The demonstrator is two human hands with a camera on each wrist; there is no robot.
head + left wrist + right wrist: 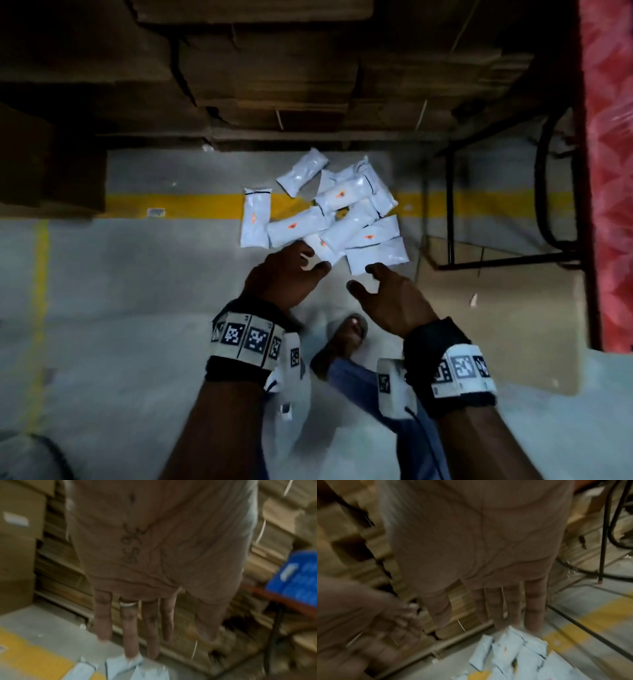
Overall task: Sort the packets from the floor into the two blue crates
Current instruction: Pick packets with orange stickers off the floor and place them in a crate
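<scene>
blue crate (pixel 296 577), contents out of view

Handwritten ink on the palm of the left hand (pixel 154 545) looks like the digits "3655", though blur leaves that uncertain, while the orange marks on the packets (pixel 329 216), the wristbands' (pixel 246 339) square code patterns and the blue crate's (pixel 295 577) label are unreadable.

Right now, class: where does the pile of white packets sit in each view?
Head: pile of white packets at centre, just beyond both hands.
Left wrist: bottom edge, below the fingers.
Right wrist: bottom centre.
Shared landmark: the yellow floor stripe under the pile.
</scene>
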